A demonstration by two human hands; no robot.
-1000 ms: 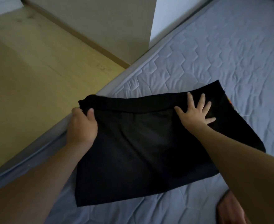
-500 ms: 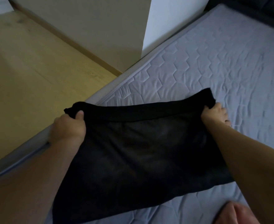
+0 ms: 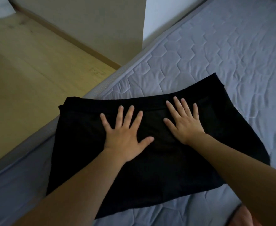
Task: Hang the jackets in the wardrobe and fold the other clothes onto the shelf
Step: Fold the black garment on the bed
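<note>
A black garment (image 3: 85,144) lies spread flat on the grey quilted mattress (image 3: 223,54), its left side reaching the mattress edge. My left hand (image 3: 125,136) presses flat on the middle of the cloth with fingers spread. To its right, my right hand (image 3: 184,121) lies flat on the cloth too, its fingertips near the folded far hem. Neither hand grips the fabric.
A wooden floor (image 3: 28,70) lies left of the bed. A beige wall panel (image 3: 93,22) with a skirting board stands at the back. A pinkish-red item (image 3: 241,217) shows at the bottom right corner.
Both hands let go of the garment's far corners, which they were gripping half a second ago, and moved inward. They now press flat on the cloth, which lies smoothed out.
</note>
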